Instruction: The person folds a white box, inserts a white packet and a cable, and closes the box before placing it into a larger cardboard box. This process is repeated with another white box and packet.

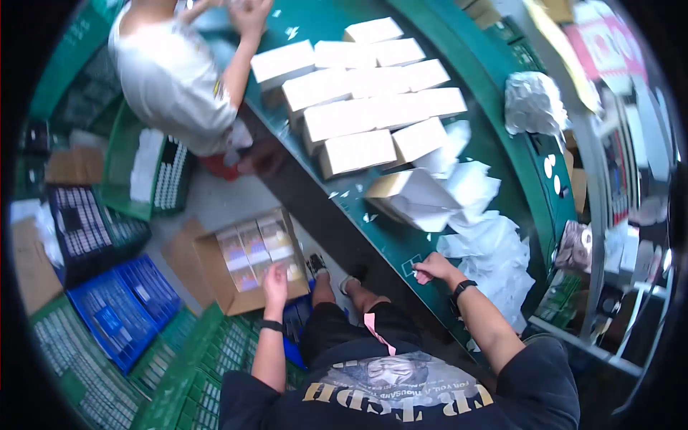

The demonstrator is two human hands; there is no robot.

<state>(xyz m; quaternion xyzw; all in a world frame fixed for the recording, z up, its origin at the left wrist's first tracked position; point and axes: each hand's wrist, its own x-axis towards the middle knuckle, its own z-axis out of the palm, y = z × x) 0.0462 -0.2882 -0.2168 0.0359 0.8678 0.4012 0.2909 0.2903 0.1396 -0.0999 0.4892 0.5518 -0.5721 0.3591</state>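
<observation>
My left hand (275, 284) is over the near side of an open cardboard box (204, 265) on the floor, beside the packs inside; its fingers are blurred. Several small printed packs (254, 242) fill the box in rows. My right hand (435, 268) is closed just above the edge of the green table (387, 247), with a small pale pinkish bit at its fingertips that I cannot make out. Beyond that hand lie crumpled white sheets (487, 251) and a tilted white carton (416, 197).
Several white cartons (373, 100) stand in rows on the table. A co-worker in a white shirt (168, 72) is at the far left. Green crates (208, 358) and a blue crate (125, 308) crowd the floor on the left. A metal shelf (595, 344) stands right.
</observation>
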